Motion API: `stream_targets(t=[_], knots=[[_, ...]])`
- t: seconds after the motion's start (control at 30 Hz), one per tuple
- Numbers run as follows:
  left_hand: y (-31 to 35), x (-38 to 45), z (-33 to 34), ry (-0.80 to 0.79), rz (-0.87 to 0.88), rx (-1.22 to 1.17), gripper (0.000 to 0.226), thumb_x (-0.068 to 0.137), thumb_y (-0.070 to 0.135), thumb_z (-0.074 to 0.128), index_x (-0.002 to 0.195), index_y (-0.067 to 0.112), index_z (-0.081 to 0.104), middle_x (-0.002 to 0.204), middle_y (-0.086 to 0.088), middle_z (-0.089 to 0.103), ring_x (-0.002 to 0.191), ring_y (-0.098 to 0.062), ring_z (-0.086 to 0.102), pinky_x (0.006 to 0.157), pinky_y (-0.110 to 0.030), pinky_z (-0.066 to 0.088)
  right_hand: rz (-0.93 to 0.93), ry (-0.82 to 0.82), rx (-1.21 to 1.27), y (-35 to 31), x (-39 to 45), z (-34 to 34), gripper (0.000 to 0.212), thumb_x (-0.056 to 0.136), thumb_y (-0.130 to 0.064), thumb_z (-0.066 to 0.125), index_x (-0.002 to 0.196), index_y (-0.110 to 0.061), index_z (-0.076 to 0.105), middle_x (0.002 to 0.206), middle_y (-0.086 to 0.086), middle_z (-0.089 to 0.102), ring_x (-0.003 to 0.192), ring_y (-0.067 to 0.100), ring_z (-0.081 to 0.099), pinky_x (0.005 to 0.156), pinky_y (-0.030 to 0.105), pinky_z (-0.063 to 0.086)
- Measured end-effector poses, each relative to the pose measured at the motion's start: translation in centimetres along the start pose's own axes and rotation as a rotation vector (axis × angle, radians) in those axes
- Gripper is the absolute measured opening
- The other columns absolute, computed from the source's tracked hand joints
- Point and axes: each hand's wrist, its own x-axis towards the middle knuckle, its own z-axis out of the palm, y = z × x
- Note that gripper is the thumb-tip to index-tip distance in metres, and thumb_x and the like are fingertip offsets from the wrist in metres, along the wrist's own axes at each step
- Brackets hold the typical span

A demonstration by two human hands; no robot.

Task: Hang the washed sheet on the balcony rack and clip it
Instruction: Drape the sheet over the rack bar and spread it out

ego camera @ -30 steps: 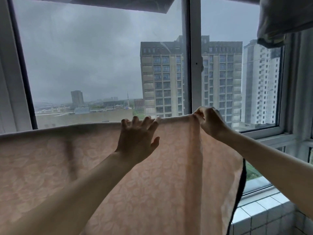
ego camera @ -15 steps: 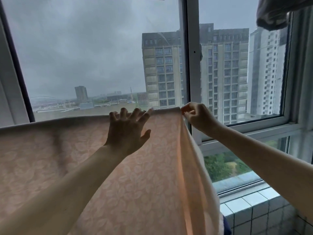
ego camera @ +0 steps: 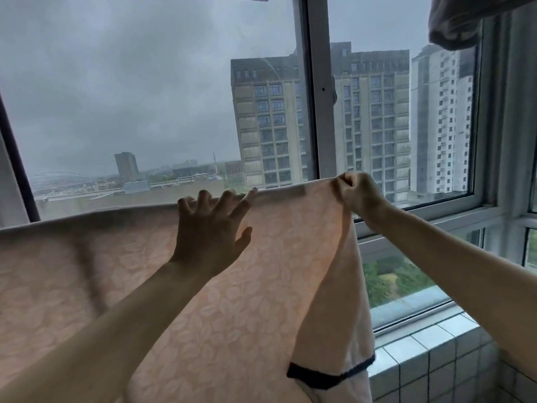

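A peach sheet (ego camera: 122, 274) with a pale leaf pattern hangs across the lower half of the view, draped over a rack bar that it hides. Its right edge falls in a fold with a dark trimmed hem (ego camera: 319, 376) showing at the bottom. My left hand (ego camera: 209, 228) lies flat on the sheet just under the top fold, fingers spread and straight. My right hand (ego camera: 360, 196) pinches the sheet's top right corner, fingers curled. No clip shows in either hand.
Behind the sheet stands a large window with a white upright frame (ego camera: 312, 91) and tall buildings outside. A white tiled ledge (ego camera: 421, 350) runs under it at lower right. Grey fabric (ego camera: 456, 21) hangs at the top right.
My right hand has drawn the top corner of the sheet to the right, spreading the edge along the bar. My left hand stays flat on the cloth.
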Motion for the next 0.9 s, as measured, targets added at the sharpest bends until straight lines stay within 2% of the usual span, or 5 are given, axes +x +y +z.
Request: stream_targets(t=[0.2,0.5,0.6,0.77,0.9], knots=[[0.4,0.3,0.2,0.013,-0.030,-0.053,0.054,0.088,0.052,0.041,0.137,0.028,0.048,0.118,0.000,0.061,0.095,-0.034,0.057,0.080,-0.042,0.037,-0.159,-0.192,-0.293,1.5,-1.0,2.4,0.011,0.094,-0.009,0.055,0.097,-0.004,0.065,0.089,0.009,0.065,0.081,0.020,0.062,0.073,0.027,0.052],[1.4,2.2,-0.5,0.160,-0.189,-0.402,0.016,0.096,0.029,0.055,0.094,0.018,0.067,0.086,0.004,0.071,0.075,-0.023,0.065,0.078,-0.035,0.043,-0.266,-0.083,-0.066,-1.7,-2.3,2.4,0.013,0.094,-0.006,0.052,0.105,-0.011,0.058,0.090,-0.005,0.059,0.080,0.002,0.055,0.065,0.009,0.045],[1.7,2.8,-0.7,0.164,-0.242,-0.461,0.012,0.091,0.030,0.064,0.090,0.019,0.069,0.082,0.006,0.072,0.076,-0.019,0.067,0.078,-0.032,0.043,-0.278,-0.083,-0.039,-1.8,-3.1,3.0,0.017,0.091,-0.015,0.060,0.106,-0.011,0.053,0.095,0.000,0.059,0.083,0.012,0.059,0.075,0.022,0.052],[2.0,3.4,-1.3,0.168,-0.363,-0.549,0.010,0.088,0.032,0.067,0.086,0.024,0.073,0.074,0.008,0.073,0.074,-0.017,0.070,0.076,-0.033,0.051,-0.417,-0.056,-0.165,0.4,-3.4,3.5,0.016,0.092,-0.023,0.061,0.100,-0.012,0.053,0.098,-0.004,0.049,0.078,0.005,0.050,0.065,0.009,0.040],[2.6,3.4,-1.6,0.158,-0.424,-0.530,0.008,0.090,0.030,0.065,0.087,0.026,0.071,0.076,0.009,0.073,0.078,-0.016,0.071,0.078,-0.034,0.052,-0.426,-0.165,-0.155,1.6,-2.5,3.6,0.015,0.094,-0.022,0.057,0.093,-0.009,0.065,0.098,0.002,0.060,0.077,0.005,0.056,0.063,0.008,0.039]])
